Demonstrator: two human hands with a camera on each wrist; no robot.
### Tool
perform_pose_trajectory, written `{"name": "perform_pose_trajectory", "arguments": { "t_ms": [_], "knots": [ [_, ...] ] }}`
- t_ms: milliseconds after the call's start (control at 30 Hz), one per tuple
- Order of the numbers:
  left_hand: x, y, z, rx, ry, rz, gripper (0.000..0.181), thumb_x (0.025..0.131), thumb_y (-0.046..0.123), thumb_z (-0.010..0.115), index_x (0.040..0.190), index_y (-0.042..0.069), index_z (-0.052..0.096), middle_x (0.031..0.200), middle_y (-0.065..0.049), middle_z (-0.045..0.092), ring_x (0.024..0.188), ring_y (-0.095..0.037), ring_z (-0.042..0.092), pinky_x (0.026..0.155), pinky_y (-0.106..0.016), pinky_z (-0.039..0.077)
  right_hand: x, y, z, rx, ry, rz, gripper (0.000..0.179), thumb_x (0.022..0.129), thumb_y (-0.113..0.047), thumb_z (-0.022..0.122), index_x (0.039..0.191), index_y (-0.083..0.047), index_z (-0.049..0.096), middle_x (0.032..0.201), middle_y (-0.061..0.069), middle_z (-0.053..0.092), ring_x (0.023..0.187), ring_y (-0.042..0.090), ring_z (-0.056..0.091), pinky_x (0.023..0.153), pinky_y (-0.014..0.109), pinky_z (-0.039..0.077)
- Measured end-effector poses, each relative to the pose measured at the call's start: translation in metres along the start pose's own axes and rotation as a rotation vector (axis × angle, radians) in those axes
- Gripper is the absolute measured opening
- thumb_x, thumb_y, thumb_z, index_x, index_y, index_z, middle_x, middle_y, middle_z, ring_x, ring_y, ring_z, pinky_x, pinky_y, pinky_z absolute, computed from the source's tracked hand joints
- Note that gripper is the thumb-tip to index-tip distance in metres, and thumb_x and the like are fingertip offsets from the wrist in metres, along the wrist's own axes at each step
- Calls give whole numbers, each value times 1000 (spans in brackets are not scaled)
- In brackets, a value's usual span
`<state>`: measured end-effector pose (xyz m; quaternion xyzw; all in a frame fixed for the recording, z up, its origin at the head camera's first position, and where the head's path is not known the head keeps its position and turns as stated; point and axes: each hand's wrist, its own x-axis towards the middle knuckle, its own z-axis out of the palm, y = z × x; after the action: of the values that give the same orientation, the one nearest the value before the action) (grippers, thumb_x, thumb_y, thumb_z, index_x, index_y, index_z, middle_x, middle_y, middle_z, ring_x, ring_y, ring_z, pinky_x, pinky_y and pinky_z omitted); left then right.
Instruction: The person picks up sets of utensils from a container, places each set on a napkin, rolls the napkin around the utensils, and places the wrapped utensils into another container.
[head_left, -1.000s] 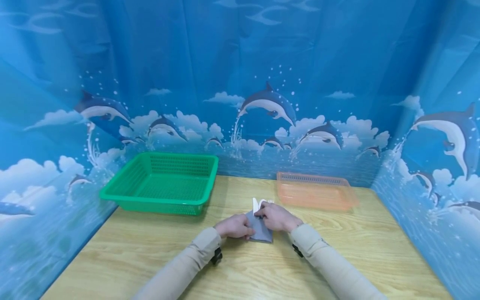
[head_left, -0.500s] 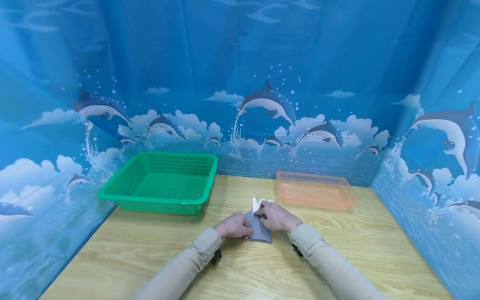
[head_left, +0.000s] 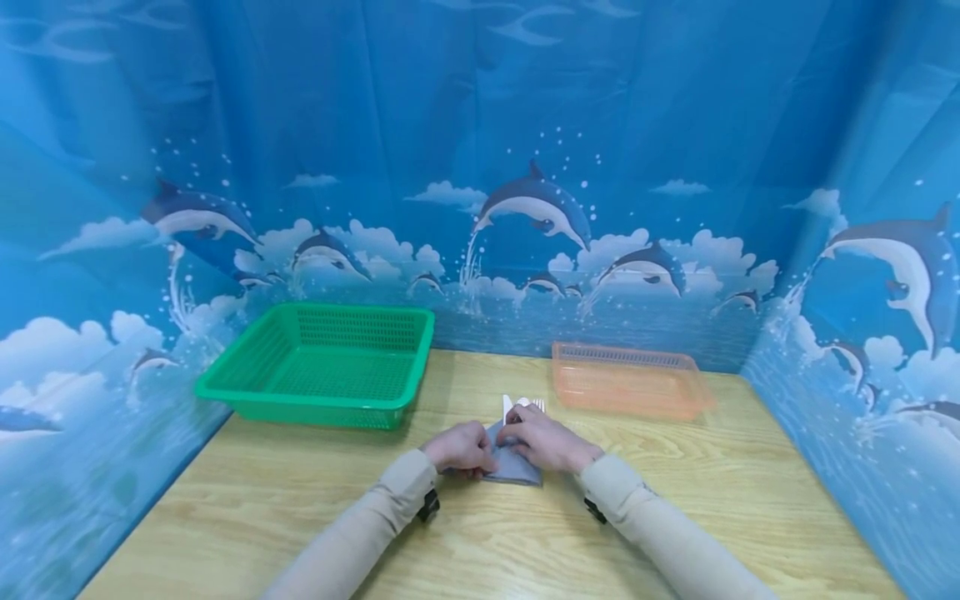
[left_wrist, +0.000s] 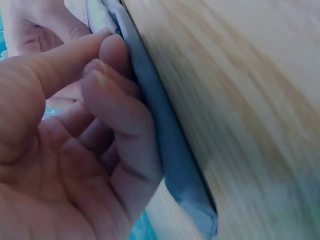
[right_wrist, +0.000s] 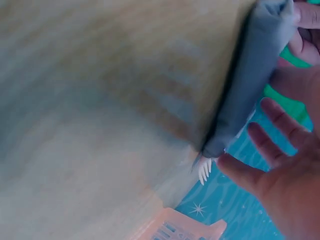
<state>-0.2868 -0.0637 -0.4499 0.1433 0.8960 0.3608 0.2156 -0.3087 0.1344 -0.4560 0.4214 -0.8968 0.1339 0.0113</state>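
Note:
A grey cloth napkin point(head_left: 519, 472) lies folded on the table between both hands. White cutlery sticks out of its far end: a knife point(head_left: 507, 404), a rounded piece like a spoon point(head_left: 523, 402) and a fork point(head_left: 539, 404). My left hand point(head_left: 459, 447) pinches the napkin's left edge between thumb and finger, and the left wrist view shows the cloth point(left_wrist: 167, 150) running along its curled fingers. Over the napkin's upper part rests my right hand point(head_left: 551, 442). In the right wrist view its fingers are spread, touching the cloth point(right_wrist: 250, 70) near the fork tines point(right_wrist: 204, 171).
A green plastic basket point(head_left: 300, 402) stands at the back left of the wooden table point(head_left: 480, 550). At the back right is a shallow orange translucent basket point(head_left: 633, 396). A blue dolphin-print curtain point(head_left: 480, 108) closes in the back and sides.
My right hand has shifted slightly left over the napkin, and its fingers no longer cover the cutlery as before. My left hand has moved a little left along with the cloth's edge.

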Motion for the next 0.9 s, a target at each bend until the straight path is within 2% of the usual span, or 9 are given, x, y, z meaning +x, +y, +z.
{"name": "perform_pose_trajectory", "arguments": {
  "t_ms": [100, 200, 300, 400, 600, 767, 900],
  "knots": [
    [-1, 1, -2, 3, -2, -25, 31, 84, 13, 75, 58, 12, 59, 50, 2, 56, 42, -7, 44, 40, -19, 34, -1, -1, 4, -79, 61, -58, 22, 88, -3, 66, 101, -19, 72, 112, 1, 64, 110, 20, 55, 99, 42, 47],
    [0, 0, -4, -1, -8, -39, 30, 84, 13, 76, 58, 9, 62, 49, 2, 57, 41, -7, 46, 40, -19, 34, -1, -3, 7, -150, 122, -97, 24, 83, 0, 68, 96, -21, 70, 104, -5, 67, 102, 16, 57, 89, 34, 50],
    [1, -1, -5, -14, -18, -47, 27, 85, 11, 74, 60, 6, 64, 49, 1, 57, 42, -7, 48, 40, -19, 35, -3, -6, 8, -158, 147, -119, 25, 82, 2, 67, 95, -20, 70, 99, -7, 68, 95, 13, 58, 83, 29, 51],
    [1, 0, -5, -8, -25, -42, 25, 85, 9, 72, 61, 4, 65, 49, 1, 56, 42, -8, 49, 39, -18, 36, -4, -7, 8, -109, 128, -116, 25, 86, 3, 64, 100, -17, 71, 100, -5, 69, 98, 13, 61, 86, 29, 53],
    [1, 4, -3, 21, -28, -48, 25, 82, 6, 67, 58, 6, 61, 49, 2, 54, 42, -8, 47, 40, -19, 35, -3, -5, 8, 8, 31, -69, 30, 98, -1, 52, 117, -16, 68, 115, -1, 69, 111, 15, 63, 95, 33, 52],
    [1, 4, -1, 33, -10, -63, 26, 81, 4, 64, 55, 8, 61, 47, 2, 53, 42, -8, 46, 39, -19, 35, 0, 0, 10, 46, 20, -102, 24, 98, -3, 53, 111, -15, 70, 110, -1, 70, 106, 13, 64, 91, 32, 53],
    [1, 2, -1, 45, 9, -60, 29, 81, 6, 64, 53, 8, 60, 46, 3, 52, 41, -8, 46, 38, -19, 35, 1, 2, 11, 81, -4, -104, 23, 99, -6, 52, 112, -15, 69, 112, -2, 69, 106, 12, 63, 91, 32, 53]
  ]
}}
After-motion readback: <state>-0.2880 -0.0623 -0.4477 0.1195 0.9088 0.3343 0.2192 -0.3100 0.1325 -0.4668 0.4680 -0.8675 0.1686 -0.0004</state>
